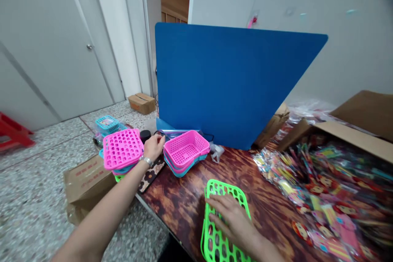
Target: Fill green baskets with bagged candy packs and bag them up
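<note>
My left hand (154,146), a watch (147,160) on its wrist, is between two stacks of plastic baskets, its fingers bent together. Whether anything is pinched in them is hidden. Just right of its fingertips stands a stack of open baskets, a pink basket (188,149) on top and blue below. Left of the wrist is a stack of pink lids (123,149) with oval holes, with blue and green under them. My right hand (231,219) lies flat, fingers spread, on the holed top of a green basket (211,233) near the table's front edge.
An open cardboard box (353,131) at the right spills several bagged colourful items (334,213) onto the wood-patterned table (181,213). A blue panel (233,86) stands at the back. A carton (89,184) is beside the table; a red stool (14,133) is far left.
</note>
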`<state>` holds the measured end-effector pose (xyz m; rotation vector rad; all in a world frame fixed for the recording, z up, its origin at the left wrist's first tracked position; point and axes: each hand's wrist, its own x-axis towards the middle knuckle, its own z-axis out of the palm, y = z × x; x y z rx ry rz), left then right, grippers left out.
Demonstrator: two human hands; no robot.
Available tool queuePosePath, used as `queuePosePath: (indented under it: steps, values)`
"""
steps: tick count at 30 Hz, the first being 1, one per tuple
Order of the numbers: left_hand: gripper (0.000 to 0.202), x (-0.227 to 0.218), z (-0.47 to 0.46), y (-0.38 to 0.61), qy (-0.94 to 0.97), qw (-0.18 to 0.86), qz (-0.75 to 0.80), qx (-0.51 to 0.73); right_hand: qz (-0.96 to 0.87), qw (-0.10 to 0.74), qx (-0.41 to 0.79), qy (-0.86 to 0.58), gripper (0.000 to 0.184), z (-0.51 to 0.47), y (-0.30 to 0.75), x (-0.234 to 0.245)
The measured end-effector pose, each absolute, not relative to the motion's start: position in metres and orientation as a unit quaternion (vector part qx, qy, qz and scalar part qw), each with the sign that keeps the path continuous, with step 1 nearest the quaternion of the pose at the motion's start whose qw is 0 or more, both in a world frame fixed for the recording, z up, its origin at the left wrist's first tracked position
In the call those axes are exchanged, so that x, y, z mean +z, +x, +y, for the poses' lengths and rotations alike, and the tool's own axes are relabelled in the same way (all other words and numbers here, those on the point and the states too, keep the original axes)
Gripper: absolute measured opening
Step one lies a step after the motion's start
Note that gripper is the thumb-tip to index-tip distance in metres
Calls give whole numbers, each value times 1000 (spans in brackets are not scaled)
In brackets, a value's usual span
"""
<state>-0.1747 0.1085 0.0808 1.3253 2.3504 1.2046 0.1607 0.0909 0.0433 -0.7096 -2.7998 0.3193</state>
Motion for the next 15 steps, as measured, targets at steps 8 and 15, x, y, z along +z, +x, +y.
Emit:
queuePosePath:
  steps: [8, 15]
  values:
    - [23, 58, 176, -207, 383, 218, 811, 385, -961, 94, 135, -221, 30, 88, 141, 48]
    - [28, 74, 203, -202, 307, 263, 709, 577, -954, 145, 164, -207, 28, 111, 136, 59]
